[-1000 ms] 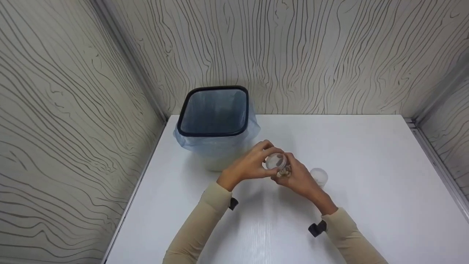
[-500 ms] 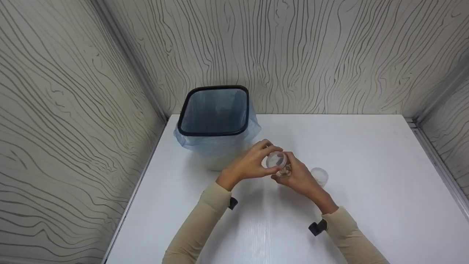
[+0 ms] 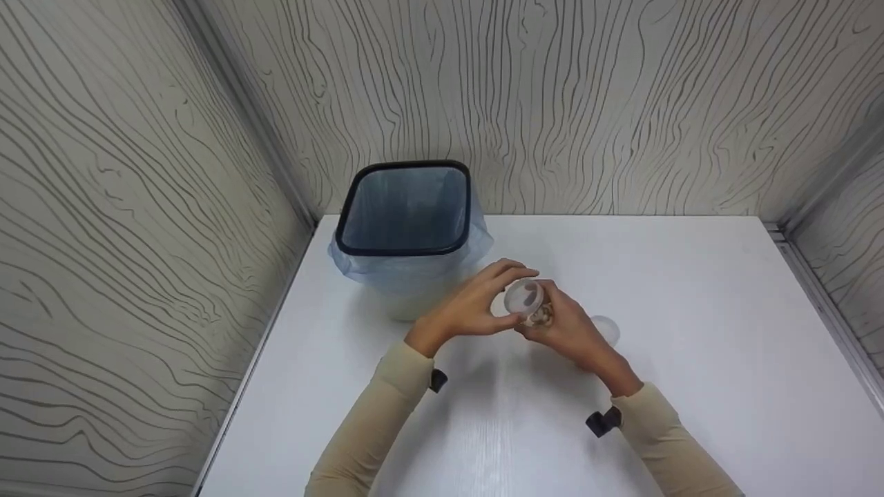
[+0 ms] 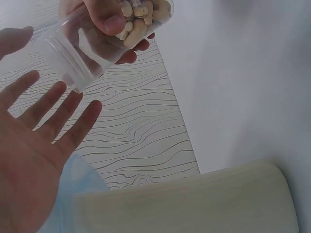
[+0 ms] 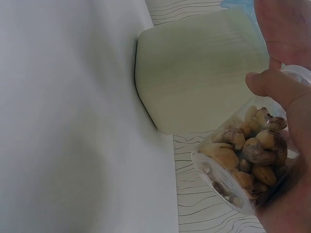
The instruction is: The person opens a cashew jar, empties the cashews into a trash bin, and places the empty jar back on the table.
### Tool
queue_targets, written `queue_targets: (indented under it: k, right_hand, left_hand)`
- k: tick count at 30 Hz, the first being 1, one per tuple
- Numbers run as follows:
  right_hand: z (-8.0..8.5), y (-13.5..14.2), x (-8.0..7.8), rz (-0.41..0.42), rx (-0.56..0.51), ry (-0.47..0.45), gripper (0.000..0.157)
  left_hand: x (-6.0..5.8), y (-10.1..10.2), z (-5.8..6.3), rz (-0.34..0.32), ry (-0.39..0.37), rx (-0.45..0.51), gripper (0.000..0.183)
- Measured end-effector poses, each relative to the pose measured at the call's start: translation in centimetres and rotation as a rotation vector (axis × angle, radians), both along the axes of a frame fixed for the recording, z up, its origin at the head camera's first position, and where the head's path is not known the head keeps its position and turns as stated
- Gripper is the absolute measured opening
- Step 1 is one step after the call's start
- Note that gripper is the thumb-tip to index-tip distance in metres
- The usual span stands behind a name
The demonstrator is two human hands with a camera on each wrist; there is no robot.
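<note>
In the head view my right hand (image 3: pixel 563 328) grips a clear plastic jar (image 3: pixel 525 297) with its fingers and thumb curled round the side. Several cashews (image 5: pixel 262 150) lie toward the jar's base, which is tilted downward in the right wrist view. My left hand (image 4: pixel 29 150) is at the jar's ridged top end (image 4: pixel 65 58), its fingers spread and fairly straight. A gap shows between its palm and the jar in the left wrist view. Whether the top end carries a lid, I cannot tell.
A pale bin (image 5: pixel 194 73) with a black rim (image 3: pixel 404 252) and a blue liner bag (image 3: pixel 414 214) stands at the table's back left. A round translucent object (image 3: pixel 606 330) lies on the white table (image 3: pixel 690 310), partly behind my right hand. Patterned walls (image 3: pixel 552 103) enclose the table.
Both hands and the jar have shifted slightly up in the head view. The left fingers have spread away from the jar's top end; the right hand keeps its grip.
</note>
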State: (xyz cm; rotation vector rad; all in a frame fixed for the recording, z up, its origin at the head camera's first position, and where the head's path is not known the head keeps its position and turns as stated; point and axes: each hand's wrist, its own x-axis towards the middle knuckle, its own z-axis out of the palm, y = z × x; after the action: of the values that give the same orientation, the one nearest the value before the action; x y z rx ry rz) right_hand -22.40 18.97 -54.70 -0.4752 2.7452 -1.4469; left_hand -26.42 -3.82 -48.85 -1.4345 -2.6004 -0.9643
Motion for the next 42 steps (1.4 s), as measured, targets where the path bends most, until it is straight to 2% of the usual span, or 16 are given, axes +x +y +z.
queue_targets:
  k: [6, 13, 21, 42]
  right_hand:
    - [0.4, 0.3, -0.1, 0.025, 0.002, 0.046, 0.078]
    - [1.1, 0.4, -0.1, 0.049, 0.033, 0.102, 0.071]
    - [1.4, 0.3, -0.1, 0.034, 0.07, 0.104, 0.071]
    - [1.4, 0.7, 0.2, 0.042, 0.084, 0.13, 0.071]
  left_hand:
    - [0.0, 0.0, 0.1, -0.065, -0.002, 0.047, 0.062]
    - [0.1, 0.2, 0.3, -0.092, 0.031, 0.063, 0.063]
    - [-0.1, 0.2, 0.2, -0.096, 0.069, 0.063, 0.055]
    - [-0.1, 0.1, 0.1, -0.054, 0.038, 0.055, 0.054]
